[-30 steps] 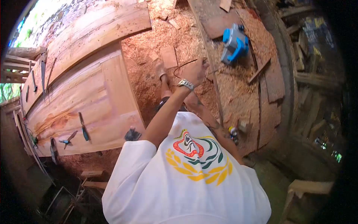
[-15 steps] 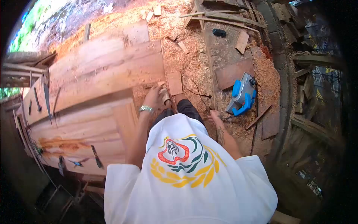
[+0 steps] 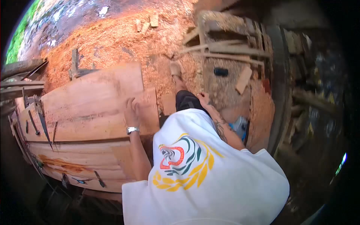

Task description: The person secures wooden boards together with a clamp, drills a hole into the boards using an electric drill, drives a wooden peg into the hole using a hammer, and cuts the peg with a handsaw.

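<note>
My left hand [image 3: 132, 112], below it a silver wristwatch [image 3: 132, 129], is over the right end of a wide wooden board [image 3: 90, 120]. Its fingers are apart and hold nothing. Near the dark shorts [image 3: 186, 100], my right hand [image 3: 203, 98] has its fingers curled in; a small dark spot shows at the fingertips, too small to name. A blue and grey power planer [image 3: 239, 125] lies on the ground beyond my right forearm, which partly hides it.
Wood shavings [image 3: 112, 41] cover the ground ahead. Hand tools, among them a hammer [image 3: 34, 123], lie on the boards at left. A black case [image 3: 221, 71], a wood block [image 3: 243, 79] and long slats [image 3: 232, 50] lie ahead right. Stacked timber [image 3: 318, 101] lines the right side.
I have stood more upright and stepped forward, one foot showing ahead. My left hand has left the wood piece by my leg and moved left over the board. My right hand has come inward.
</note>
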{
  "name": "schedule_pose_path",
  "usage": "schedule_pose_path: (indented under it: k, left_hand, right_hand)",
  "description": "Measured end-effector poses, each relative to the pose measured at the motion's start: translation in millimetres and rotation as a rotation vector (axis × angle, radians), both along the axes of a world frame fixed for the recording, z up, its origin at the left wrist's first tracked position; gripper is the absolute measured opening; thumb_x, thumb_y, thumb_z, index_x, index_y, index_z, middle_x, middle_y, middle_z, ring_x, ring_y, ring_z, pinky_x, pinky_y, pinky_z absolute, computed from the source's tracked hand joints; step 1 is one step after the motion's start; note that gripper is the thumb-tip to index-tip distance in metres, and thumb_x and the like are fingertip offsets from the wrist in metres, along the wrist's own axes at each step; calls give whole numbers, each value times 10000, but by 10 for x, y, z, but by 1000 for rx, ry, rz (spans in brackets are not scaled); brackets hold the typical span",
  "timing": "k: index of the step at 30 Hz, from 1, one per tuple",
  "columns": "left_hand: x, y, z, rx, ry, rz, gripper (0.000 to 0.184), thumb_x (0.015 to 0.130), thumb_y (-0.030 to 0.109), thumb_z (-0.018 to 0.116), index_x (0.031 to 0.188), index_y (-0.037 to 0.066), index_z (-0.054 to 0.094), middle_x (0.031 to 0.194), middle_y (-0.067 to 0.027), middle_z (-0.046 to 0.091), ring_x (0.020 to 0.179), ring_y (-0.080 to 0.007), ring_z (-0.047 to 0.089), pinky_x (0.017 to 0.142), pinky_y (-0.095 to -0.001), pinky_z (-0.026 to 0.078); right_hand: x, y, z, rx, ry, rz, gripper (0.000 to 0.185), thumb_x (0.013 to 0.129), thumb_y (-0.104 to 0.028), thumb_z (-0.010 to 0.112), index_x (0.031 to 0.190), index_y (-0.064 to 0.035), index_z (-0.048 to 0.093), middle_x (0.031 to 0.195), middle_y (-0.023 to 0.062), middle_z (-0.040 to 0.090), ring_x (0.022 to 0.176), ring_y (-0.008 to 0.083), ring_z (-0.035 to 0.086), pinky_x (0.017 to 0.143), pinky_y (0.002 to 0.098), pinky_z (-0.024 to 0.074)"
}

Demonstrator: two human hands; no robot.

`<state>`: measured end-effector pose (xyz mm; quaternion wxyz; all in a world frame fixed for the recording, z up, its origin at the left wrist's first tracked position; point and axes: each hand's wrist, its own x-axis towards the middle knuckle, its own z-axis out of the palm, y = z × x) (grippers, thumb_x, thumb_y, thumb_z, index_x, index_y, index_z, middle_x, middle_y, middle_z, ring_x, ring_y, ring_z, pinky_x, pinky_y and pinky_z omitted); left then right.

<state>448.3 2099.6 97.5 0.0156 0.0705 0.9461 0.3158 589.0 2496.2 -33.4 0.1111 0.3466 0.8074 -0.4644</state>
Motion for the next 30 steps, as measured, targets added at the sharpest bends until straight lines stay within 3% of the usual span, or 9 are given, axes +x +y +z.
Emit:
schedule_pose_path:
  k: [4, 9, 14, 15, 20, 22, 26, 28, 30]
  left_hand:
    - [-475, 391, -276, -241, -138, 357, 563, 888, 183, 686, 1396, 29, 498, 1384, -265, 508, 1287, -426, 490, 1097, -484, 388]
    - [-652, 684, -260, -137, -301, 483, 648, 842, 191, 709, 1406, -17, 469, 1454, -310, 439, 1413, -443, 341, 1192, -462, 269]
    - [-879, 779, -236, -185, -314, 504, 609, 836, 176, 686, 1370, -40, 489, 1406, -287, 483, 1343, -418, 412, 1150, -471, 314]
    - [-1005, 823, -161, -200, -353, 511, 596, 832, 171, 685, 1360, -35, 500, 1377, -276, 507, 1292, -397, 466, 1109, -471, 365]
    - [-1957, 1083, -86, 149, -449, 463, 418, 822, 158, 717, 1218, 41, 650, 875, -132, 697, 775, -233, 672, 712, -376, 554]
    - [-2460, 1158, -41, 202, -593, 365, 376, 845, 171, 713, 1203, 66, 671, 765, -108, 687, 743, -230, 671, 726, -373, 551]
    - [-3335, 1095, -305, 386, -812, 392, 273, 942, 242, 628, 1120, 43, 680, 882, -137, 723, 740, -238, 705, 664, -381, 562]
    - [-3692, 982, -515, 76, -596, 175, 285, 942, 257, 604, 1107, 40, 687, 935, -181, 726, 842, -310, 713, 751, -435, 558]
    - [-3778, 739, -1014, -21, -621, 32, 262, 918, 232, 615, 1087, 50, 700, 971, -187, 725, 878, -323, 708, 781, -440, 553]
  right_hand:
    - [-1720, 515, 585, 106, -240, 418, 354, 928, -286, 595, 1015, 41, 699, 862, 166, 707, 799, 259, 659, 747, 390, 521]
    - [-2432, 914, -638, 72, -448, 822, 430, 923, -343, 571, 1114, 21, 696, 888, 206, 715, 856, 331, 689, 786, 444, 524]
    - [-3299, 701, 257, 24, -422, 903, 420, 909, -333, 584, 1114, 15, 699, 1002, 230, 722, 929, 353, 695, 828, 438, 533]
    - [-3352, 685, 234, 16, -459, 865, 453, 887, -360, 561, 1175, -38, 698, 1152, 262, 680, 1083, 400, 656, 949, 458, 510]
    - [-3598, 819, 98, -37, -224, 761, 434, 907, -366, 614, 1136, -6, 692, 959, 196, 730, 855, 306, 704, 754, 413, 552]
    - [-3644, 937, -127, -221, -254, 505, 392, 916, -347, 639, 1111, -11, 695, 847, 120, 703, 679, 219, 662, 599, 359, 528]
    - [-3895, 1235, -219, -433, -255, 91, 236, 946, -311, 666, 892, -85, 626, 683, 10, 610, 488, 126, 545, 400, 279, 398]
    - [-3919, 1591, -550, -443, -145, 52, 231, 959, -301, 646, 867, -94, 599, 690, 28, 631, 488, 140, 559, 408, 282, 428]
    - [-4273, 1481, -57, -381, -258, -152, 181, 975, -229, 621, 857, -110, 553, 617, -15, 523, 491, 114, 494, 428, 286, 401]
